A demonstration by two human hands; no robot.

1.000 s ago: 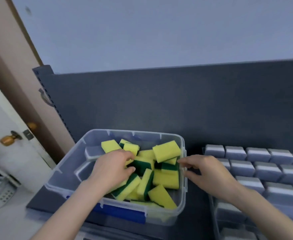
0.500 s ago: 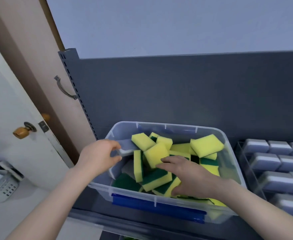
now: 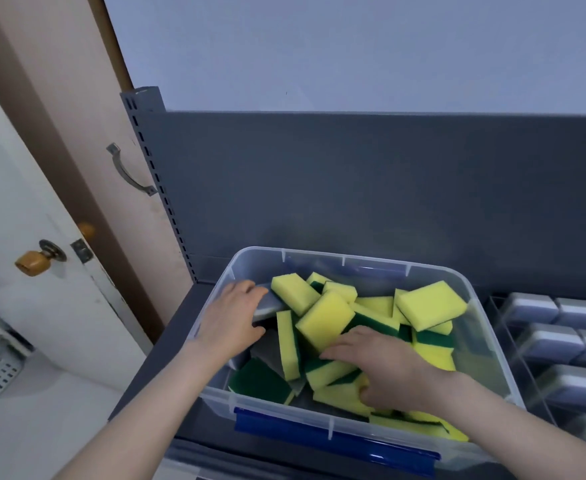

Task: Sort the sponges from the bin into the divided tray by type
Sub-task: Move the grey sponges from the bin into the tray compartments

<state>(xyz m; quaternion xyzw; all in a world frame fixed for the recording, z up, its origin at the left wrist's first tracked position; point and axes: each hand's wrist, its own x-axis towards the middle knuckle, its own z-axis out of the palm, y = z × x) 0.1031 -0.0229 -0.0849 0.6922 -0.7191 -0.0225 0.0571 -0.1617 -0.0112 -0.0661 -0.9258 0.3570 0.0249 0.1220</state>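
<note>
On a dark grey shelf unit [image 3: 319, 188] below a pale wall, the clear bin [image 3: 485, 344] holds a heap of yellow-green sponges [image 3: 430, 304]. The left hand [image 3: 230, 320] grips a grey sponge [image 3: 271, 304] at the bin's left wall. The right hand [image 3: 388, 367] lies flat on the heap with its fingers straight. The divided tray [image 3: 502, 337], just to the right, holds rows of grey sponges [image 3: 534, 308].

Both forearms reach forward; the left hand [image 3: 230, 318] grips a gray sponge [image 3: 268, 304], the right hand [image 3: 385, 365] lies palm-down, fingers straight.

We observe a clear glossy plastic bin [image 3: 486, 329], glossy blue latch [image 3: 333, 437], matt porous yellow sponges [image 3: 430, 304], a matt grey sponge [image 3: 268, 304], and matt metal shelving [image 3: 353, 185].
</note>
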